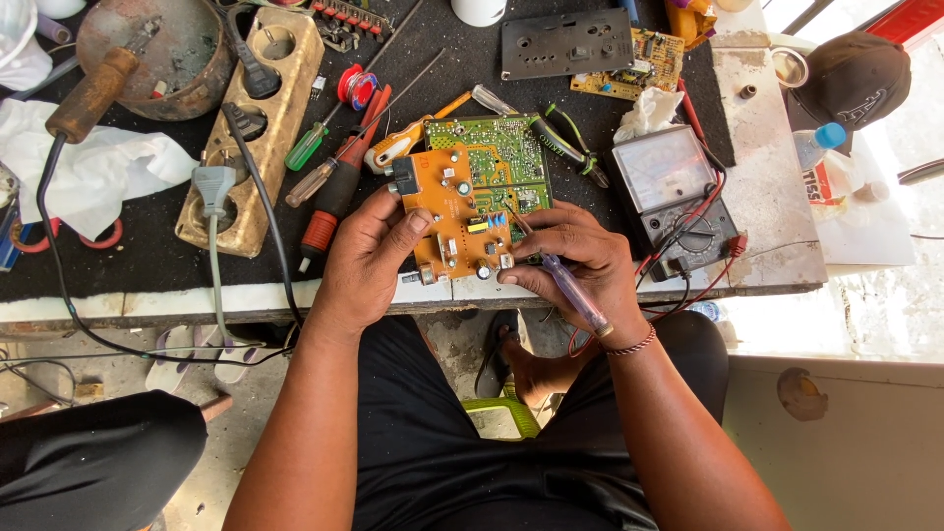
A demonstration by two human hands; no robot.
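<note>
Orange board: orange circuit board [454, 211] sits tilted at the near edge of the bench, on the black mat [147, 258], lower end over the bench lip.
Left hand: left hand [369, 258] curled around the board's left edge, thumb on top face, fingers tucked under. Closed grip, holding it.
Right hand: right hand [575, 261] closed on a screwdriver with a clear purple handle [573, 291]; handle runs back toward the wrist, tip end hidden under the fingers at the board's right lower corner. Fingertips touch the board edge.
Green board: green circuit board [497, 157] lies flat under and behind the orange one, partly covered by it.
Meter: analog multimeter [672, 192] just right of the right hand, red and black leads [688, 280] looping off the bench edge beside the wrist.
Loose tools: red-handled screwdriver [329, 202], green-handled screwdriver [305, 147] and orange-handled screwdriver [398, 146] lie left of the boards, near the left hand, not touched.
Power strip: beige wooden socket strip [258, 128] further left, grey plug [213, 187] seated in it.
Soldering iron: wooden-handled iron [93, 93] at far left, resting on a round metal dish [162, 59].
Rear: black plate [565, 44] and a 2nd small yellow board [637, 64] at the far side.
Wrist: beaded bracelet [631, 344] on the right wrist.
</note>
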